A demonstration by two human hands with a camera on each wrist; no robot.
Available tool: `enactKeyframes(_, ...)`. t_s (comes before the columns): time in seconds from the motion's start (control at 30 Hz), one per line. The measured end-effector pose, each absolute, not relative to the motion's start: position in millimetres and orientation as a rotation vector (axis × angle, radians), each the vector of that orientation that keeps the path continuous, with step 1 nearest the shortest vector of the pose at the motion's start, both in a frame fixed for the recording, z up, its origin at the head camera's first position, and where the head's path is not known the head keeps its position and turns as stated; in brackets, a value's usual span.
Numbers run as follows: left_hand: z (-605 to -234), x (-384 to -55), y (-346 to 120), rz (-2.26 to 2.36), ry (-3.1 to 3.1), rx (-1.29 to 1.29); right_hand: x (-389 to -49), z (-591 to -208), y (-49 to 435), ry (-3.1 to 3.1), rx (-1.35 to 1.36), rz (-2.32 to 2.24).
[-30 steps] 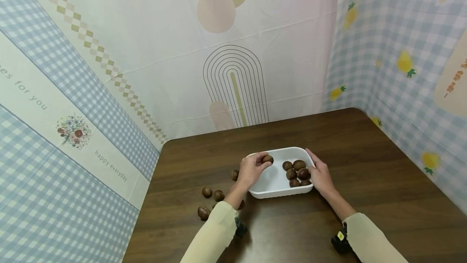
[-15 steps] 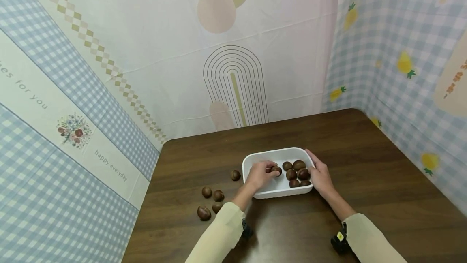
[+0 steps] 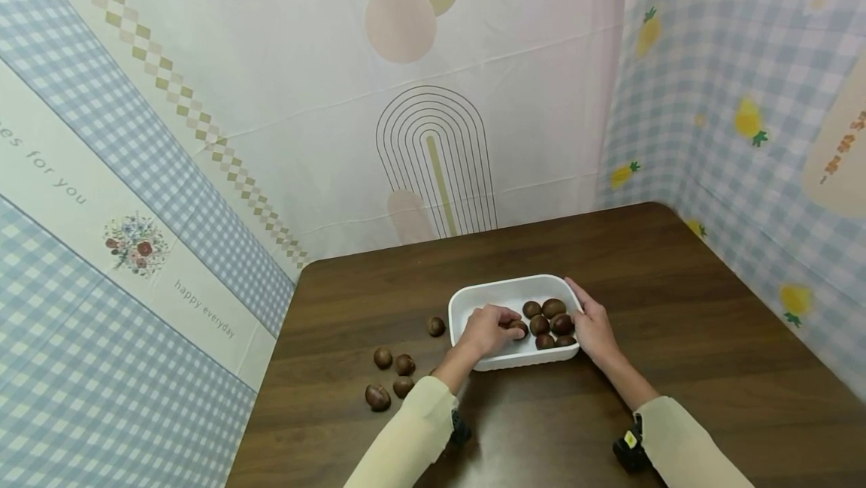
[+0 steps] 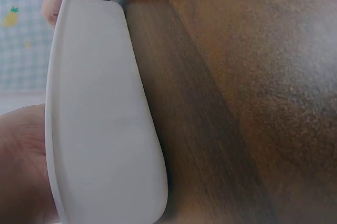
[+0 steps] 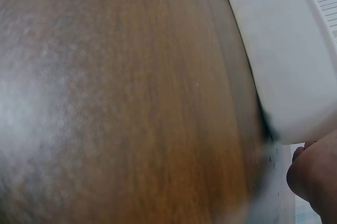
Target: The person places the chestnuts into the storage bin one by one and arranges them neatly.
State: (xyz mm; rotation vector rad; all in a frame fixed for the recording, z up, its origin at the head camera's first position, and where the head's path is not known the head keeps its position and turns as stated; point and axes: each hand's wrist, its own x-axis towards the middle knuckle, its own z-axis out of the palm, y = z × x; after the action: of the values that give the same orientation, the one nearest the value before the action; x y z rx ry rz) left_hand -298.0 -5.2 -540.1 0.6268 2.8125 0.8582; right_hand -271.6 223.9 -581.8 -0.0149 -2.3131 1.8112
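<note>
A: What's the L grip (image 3: 487,330) got?

B: One brown nut (image 3: 522,327), pinched thumb vs. fingers. It's inside the white tray (image 3: 525,360), just L of the tray nuts (image 3: 539,325), six that I can see. Can't tell if it's touching the bottom.

A: And the R grip (image 3: 595,331)?

B: Holding the tray's R end, thumb over the rim, fingers along the outside.

A: Rest of 'em?

B: Four stray nuts (image 3: 404,365) in a loose bunch on the surface (image 3: 643,262), plus a lone nut (image 3: 436,326) near the tray's L side.

A: How'd they handle, d'you reckon?

B: Light & hard, I'd guess; prob. smooth, so apt to roll or slip, but not v. fragile. Best held w/ thumb & fingertips across the widest part. Tray looks stiff, prob. light plastic; I'd take it by the rim.
</note>
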Motion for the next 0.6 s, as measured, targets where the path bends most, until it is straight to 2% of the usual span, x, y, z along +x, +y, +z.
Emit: enactKeyframes(0.6,-533.6,-291.7,-9.7,0.853,2.715,0.719,-271.1,-582.8,224.3,-2.317,-0.009,1.795)
